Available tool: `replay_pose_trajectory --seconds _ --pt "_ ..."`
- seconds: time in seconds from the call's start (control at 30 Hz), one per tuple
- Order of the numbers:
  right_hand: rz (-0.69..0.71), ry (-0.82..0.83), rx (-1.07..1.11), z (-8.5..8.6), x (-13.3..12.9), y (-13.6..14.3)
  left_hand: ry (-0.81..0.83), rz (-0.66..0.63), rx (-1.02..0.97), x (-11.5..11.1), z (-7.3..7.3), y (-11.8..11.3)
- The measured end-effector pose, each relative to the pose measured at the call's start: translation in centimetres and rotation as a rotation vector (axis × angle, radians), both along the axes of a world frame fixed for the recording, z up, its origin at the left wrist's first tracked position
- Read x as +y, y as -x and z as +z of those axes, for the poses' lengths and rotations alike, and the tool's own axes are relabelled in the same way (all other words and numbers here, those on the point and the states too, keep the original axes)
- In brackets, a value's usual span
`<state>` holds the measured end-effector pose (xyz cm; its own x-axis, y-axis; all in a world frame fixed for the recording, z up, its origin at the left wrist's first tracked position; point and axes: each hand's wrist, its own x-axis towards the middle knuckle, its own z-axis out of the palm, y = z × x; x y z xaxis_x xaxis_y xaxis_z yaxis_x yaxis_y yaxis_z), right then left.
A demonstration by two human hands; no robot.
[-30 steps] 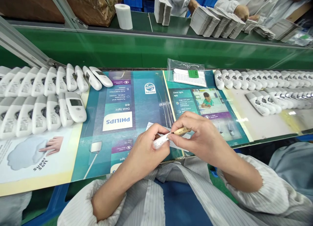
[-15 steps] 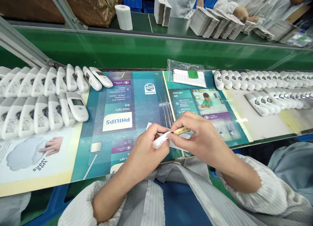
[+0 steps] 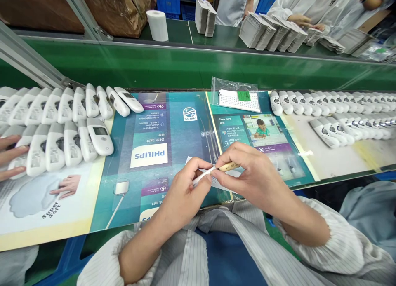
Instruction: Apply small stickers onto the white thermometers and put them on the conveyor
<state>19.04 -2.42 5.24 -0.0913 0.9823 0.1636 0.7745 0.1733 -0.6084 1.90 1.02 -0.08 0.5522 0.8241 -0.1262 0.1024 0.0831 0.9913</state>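
My left hand (image 3: 189, 187) is closed around a white plastic handheld device (image 3: 204, 175), mostly covered by the fingers, with its narrow side showing. A slim tool with a pale wooden handle (image 3: 229, 166) is pinched in my right hand (image 3: 252, 170). Its front end meets the device near my left fingertips; the tip itself is hidden. Below both hands lies a white printed sheet (image 3: 223, 188), partly covered. Past them, a clear bag (image 3: 235, 85) contains a white card of small dots with a green label.
Rows of white handheld devices (image 3: 100, 139) stand at left, where another person's hand (image 3: 12, 154) touches one. More white devices (image 3: 328, 131) line the right side. Behind a green ledge (image 3: 123, 63) are a white roll (image 3: 157, 25), paper stacks (image 3: 256, 30) and co-workers in pale coats.
Another person's hand has come in at the left edge onto the devices there. The device in my left hand has turned slightly, hiding its printed face. My right hand has barely moved.
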Motion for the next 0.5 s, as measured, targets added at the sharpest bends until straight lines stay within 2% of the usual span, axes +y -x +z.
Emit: replay_pose_trajectory --seconds 0.3,0.5 --pt "0.028 -0.027 -0.020 -0.1 0.2 0.1 0.056 0.030 -0.045 0.2 0.1 -0.1" --pt "0.081 -0.115 -0.062 -0.1 -0.1 -1.6 0.116 0.119 -0.165 0.7 -0.3 0.0"
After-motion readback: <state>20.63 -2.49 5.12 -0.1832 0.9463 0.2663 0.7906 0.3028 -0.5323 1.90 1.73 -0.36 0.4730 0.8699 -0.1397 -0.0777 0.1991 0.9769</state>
